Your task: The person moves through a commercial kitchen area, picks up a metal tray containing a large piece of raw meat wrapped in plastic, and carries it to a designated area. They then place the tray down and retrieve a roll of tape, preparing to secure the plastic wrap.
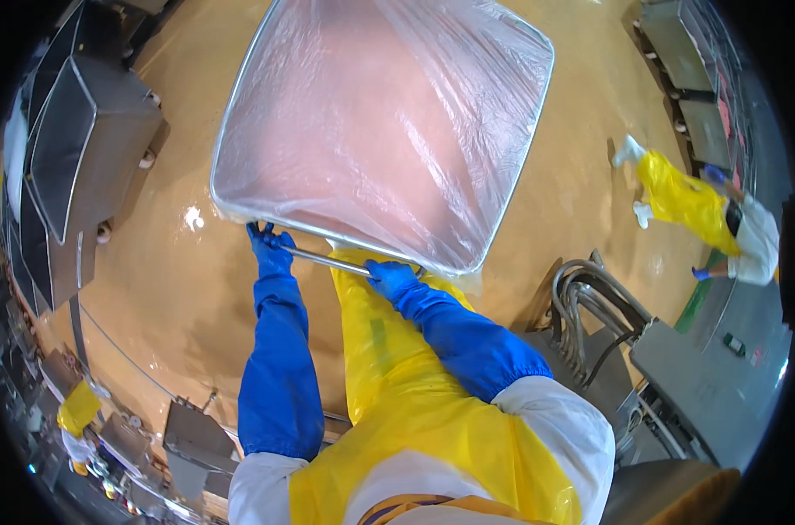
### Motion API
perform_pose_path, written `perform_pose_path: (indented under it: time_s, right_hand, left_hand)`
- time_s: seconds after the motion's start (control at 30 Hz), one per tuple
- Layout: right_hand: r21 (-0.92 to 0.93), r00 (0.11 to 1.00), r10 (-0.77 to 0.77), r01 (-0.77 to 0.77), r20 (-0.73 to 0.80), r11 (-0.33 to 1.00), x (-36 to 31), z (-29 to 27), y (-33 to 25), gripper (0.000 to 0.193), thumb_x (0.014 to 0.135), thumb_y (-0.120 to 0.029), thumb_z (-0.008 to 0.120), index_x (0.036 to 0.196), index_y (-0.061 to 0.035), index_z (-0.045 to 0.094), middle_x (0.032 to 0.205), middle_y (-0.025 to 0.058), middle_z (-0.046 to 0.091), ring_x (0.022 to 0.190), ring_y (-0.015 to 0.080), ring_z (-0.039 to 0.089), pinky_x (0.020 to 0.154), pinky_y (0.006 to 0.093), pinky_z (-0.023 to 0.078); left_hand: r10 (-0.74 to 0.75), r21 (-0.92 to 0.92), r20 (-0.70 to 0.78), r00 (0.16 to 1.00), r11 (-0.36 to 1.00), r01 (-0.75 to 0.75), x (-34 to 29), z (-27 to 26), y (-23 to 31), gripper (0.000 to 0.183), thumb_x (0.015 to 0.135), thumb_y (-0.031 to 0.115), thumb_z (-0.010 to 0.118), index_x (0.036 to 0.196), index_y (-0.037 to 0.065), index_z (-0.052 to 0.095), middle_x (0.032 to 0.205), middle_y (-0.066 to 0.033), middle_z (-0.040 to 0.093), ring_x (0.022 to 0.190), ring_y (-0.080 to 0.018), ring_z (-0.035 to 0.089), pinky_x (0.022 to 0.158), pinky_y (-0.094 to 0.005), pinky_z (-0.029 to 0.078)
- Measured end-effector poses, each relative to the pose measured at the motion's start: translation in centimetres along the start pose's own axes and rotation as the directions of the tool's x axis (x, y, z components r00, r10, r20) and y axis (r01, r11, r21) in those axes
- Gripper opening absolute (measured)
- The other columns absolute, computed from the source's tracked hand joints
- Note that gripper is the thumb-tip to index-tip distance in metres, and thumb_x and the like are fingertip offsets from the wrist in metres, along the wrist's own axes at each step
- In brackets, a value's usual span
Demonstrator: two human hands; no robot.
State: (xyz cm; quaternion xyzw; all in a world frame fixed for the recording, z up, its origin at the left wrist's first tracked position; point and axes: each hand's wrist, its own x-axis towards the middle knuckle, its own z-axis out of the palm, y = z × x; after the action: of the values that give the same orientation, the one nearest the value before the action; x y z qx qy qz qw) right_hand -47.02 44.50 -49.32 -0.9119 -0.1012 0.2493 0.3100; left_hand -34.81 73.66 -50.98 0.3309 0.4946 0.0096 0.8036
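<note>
A large square metal cart stands in front of me, and a sheet of clear plastic film covers its top. Pink contents show through the film; I cannot tell what they are. Along the near side of the cart runs a metal push handle. My left hand, in a blue glove, is wrapped round the handle's left end. My right hand, gloved the same way, grips it near the right end. Blue sleeves cover both forearms, and a yellow apron hangs over my front.
Empty metal carts stand at the left. A co-worker in a yellow apron is at the right, near more carts. Bent metal pipes and a grey panel lie to my right. The tan floor looks wet.
</note>
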Motion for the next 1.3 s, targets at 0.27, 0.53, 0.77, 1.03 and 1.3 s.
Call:
perform_pose_path:
  time_s: [0.27, 0.53, 0.77, 1.03, 1.3]
  right_hand:
    - [-0.011, 0.922, -0.138, 0.153, 0.362, 0.988, -9.4, -2.7, 10.1, 0.027, 0.089, -0.033, 0.054, 0.11, -0.019, 0.064, 0.09, 0.0146, 0.069, 0.082, 0.0382, 0.066, 0.071, 0.0512, 0.051]
    - [-0.164, 0.813, -0.205, 0.343, 0.545, 0.925, -15.2, -7.3, 22.3, 0.038, 0.087, -0.039, 0.059, 0.121, -0.0246, 0.064, 0.104, 0.0102, 0.069, 0.096, 0.0313, 0.066, 0.086, 0.043, 0.051]
    - [-0.301, 0.901, -0.193, 0.322, 0.389, 0.898, -17.5, -8.6, 36.2, 0.022, 0.076, -0.022, 0.065, 0.097, -0.0209, 0.071, 0.078, 0.0098, 0.069, 0.081, 0.0306, 0.066, 0.08, 0.0447, 0.05]
    - [-0.398, 0.974, -0.132, 0.196, 0.183, 0.896, -18.8, -10.1, 47.2, 0.024, 0.073, -0.02, 0.067, 0.091, -0.0041, 0.064, 0.092, 0.0145, 0.066, 0.094, 0.0311, 0.061, 0.091, 0.0404, 0.044]
    - [-0.266, 0.889, 0.058, 0.073, 0.454, 0.961, -16.6, -18.1, 42.4, 0.044, 0.082, -0.032, 0.056, 0.119, -0.0097, 0.062, 0.128, 0.0146, 0.06, 0.122, 0.0331, 0.051, 0.107, 0.0466, 0.035]
  left_hand:
    - [-0.19, -0.105, -0.331, 0.924, 0.981, 0.164, -11.0, -8.7, -12.8, 0.072, 0.084, 0.081, 0.036, 0.069, 0.012, 0.055, 0.047, -0.0038, 0.043, 0.041, -0.0222, 0.042, 0.042, -0.0344, 0.044]
    - [-0.308, -0.037, -0.36, 0.881, 0.948, 0.317, -21.0, -14.9, -28.4, 0.089, 0.082, 0.085, 0.028, 0.081, 0.004, 0.064, 0.071, -0.0155, 0.063, 0.067, -0.0332, 0.062, 0.063, -0.0473, 0.056]
    - [-0.485, 0.507, -0.158, 0.86, 0.708, 0.492, -31.2, -16.8, -33.3, 0.068, 0.088, 0.066, 0.053, 0.125, 0.009, 0.056, 0.108, -0.0146, 0.068, 0.086, -0.0236, 0.069, 0.071, -0.0347, 0.055]
    - [-0.182, -0.255, -0.542, 0.821, 0.966, 0.046, -38.7, -27.9, -40.5, 0.067, 0.091, 0.065, 0.045, 0.13, 0.011, 0.054, 0.116, -0.0124, 0.066, 0.096, -0.0264, 0.066, 0.076, -0.0391, 0.051]
    - [0.283, 0.266, -0.601, 0.747, 0.953, -0.147, -37.4, -17.7, -40.8, 0.065, 0.099, 0.058, 0.036, 0.112, 0.002, 0.064, 0.099, -0.0087, 0.068, 0.083, -0.0184, 0.062, 0.075, -0.032, 0.05]
